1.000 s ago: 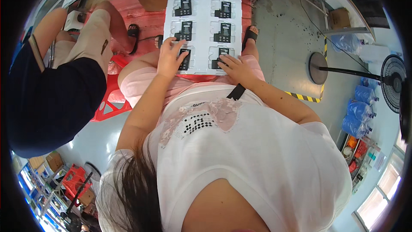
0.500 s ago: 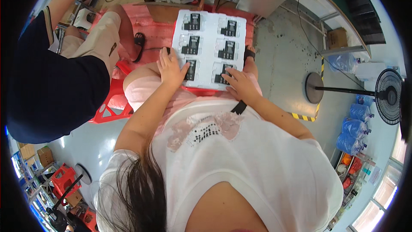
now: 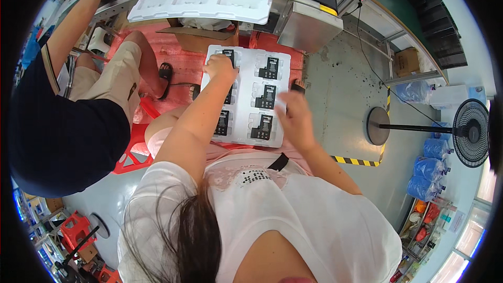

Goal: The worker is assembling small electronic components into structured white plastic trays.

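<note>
left hand presses the white tray's far corner, steadying it on her lap — right hand hovers open beside the black parts.

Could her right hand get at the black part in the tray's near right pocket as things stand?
Probably yes. The right hand hovers at the white tray's right edge, next to that black part, with nothing lying over it.

Bright, even daylight fills the scene, with glare from the windows at the lower right. The right hand is motion-blurred. Straight edges bend toward the black circular rim.
</note>
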The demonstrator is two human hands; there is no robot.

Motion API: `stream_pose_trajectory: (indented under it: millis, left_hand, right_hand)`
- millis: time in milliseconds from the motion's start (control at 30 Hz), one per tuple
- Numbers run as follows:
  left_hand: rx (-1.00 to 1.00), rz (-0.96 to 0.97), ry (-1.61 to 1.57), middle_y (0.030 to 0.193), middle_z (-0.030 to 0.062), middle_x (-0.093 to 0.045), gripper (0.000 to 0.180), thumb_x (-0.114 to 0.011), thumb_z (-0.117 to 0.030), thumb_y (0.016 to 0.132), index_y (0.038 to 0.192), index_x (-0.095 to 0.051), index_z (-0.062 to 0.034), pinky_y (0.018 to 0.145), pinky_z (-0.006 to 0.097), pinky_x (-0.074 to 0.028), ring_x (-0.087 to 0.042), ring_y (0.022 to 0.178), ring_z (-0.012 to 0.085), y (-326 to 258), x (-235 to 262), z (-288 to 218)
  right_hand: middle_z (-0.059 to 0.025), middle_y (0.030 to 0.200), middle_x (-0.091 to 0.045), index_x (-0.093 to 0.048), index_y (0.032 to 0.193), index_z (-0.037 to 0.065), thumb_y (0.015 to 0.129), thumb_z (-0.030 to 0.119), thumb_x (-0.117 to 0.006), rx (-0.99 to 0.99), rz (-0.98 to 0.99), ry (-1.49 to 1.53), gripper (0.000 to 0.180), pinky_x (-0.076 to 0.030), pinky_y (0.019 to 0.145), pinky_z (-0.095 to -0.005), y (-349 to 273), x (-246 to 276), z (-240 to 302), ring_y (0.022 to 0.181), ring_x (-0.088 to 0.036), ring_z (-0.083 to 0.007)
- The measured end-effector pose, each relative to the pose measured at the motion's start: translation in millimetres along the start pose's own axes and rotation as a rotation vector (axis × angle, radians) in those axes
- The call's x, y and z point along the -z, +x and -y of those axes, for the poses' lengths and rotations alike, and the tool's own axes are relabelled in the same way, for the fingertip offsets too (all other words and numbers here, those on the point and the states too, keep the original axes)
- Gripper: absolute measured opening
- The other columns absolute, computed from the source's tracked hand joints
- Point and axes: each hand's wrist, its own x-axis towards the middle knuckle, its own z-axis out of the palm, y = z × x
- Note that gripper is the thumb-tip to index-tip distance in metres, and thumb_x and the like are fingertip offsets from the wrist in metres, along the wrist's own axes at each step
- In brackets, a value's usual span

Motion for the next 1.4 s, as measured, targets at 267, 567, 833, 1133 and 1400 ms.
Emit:
stream_pose_trajectory:
  millis: [267,567,833,1133,1400]
  left_hand:
    - [-0.073,0.003,-0.03,0.109,0.0165,-0.056,0.063,-0.069,-0.043,0.069,0.112,-0.052,-0.0001,0.082,0.044,-0.046,-0.057,0.101,0.0316,8,-9,3]
    - [-0.046,-0.044,-0.087,0.108,0.0136,-0.055,0.059,-0.071,-0.045,0.069,0.107,-0.055,-0.0027,0.084,0.04,-0.046,-0.055,0.104,0.029,-2,-12,11]
    - [-0.116,-0.078,-0.158,0.109,0.0133,-0.052,0.062,-0.067,-0.052,0.071,0.107,-0.055,-0.0033,0.083,0.043,-0.044,-0.051,0.104,0.0291,-18,-11,25]
    - [-0.009,-0.187,-0.283,0.114,0.015,-0.049,0.059,-0.068,-0.047,0.072,0.11,-0.054,-0.0053,0.087,0.047,-0.039,-0.047,0.109,0.0318,-10,-30,35]
    - [0.022,0.188,-0.176,0.123,0.0081,-0.054,0.055,-0.07,-0.045,0.072,0.115,-0.059,-0.0126,0.086,0.042,-0.043,-0.052,0.111,0.0269,9,12,40]
  right_hand:
    - [-0.015,0.109,-0.057,-0.048,0.117,-0.005,0.09,0.028,-0.054,-0.609,-0.178,1.102,0.044,-0.051,0.077,-0.0386,153,21,4,0.098,-0.057,-0.0274]
    - [-0.0145,0.103,-0.058,-0.047,0.106,-0.004,0.088,0.019,-0.057,-0.578,-0.153,1.294,0.031,-0.052,0.069,-0.0395,156,23,0,0.089,-0.059,-0.0261]
    - [-0.0138,0.103,-0.058,-0.047,0.106,-0.002,0.087,0.018,-0.057,-0.613,-0.194,1.305,0.029,-0.051,0.069,-0.0375,120,40,14,0.089,-0.059,-0.0236]
    - [-0.0147,0.108,-0.059,-0.046,0.115,-0.001,0.09,0.02,-0.052,-0.538,-0.107,1.325,0.034,-0.05,0.073,-0.0388,102,56,38,0.093,-0.06,-0.0247]
    - [-0.0139,0.102,-0.061,-0.05,0.104,-0.001,0.088,0.02,-0.056,-0.608,0.052,1.314,0.028,-0.05,0.072,-0.0378,90,51,45,0.088,-0.06,-0.022]
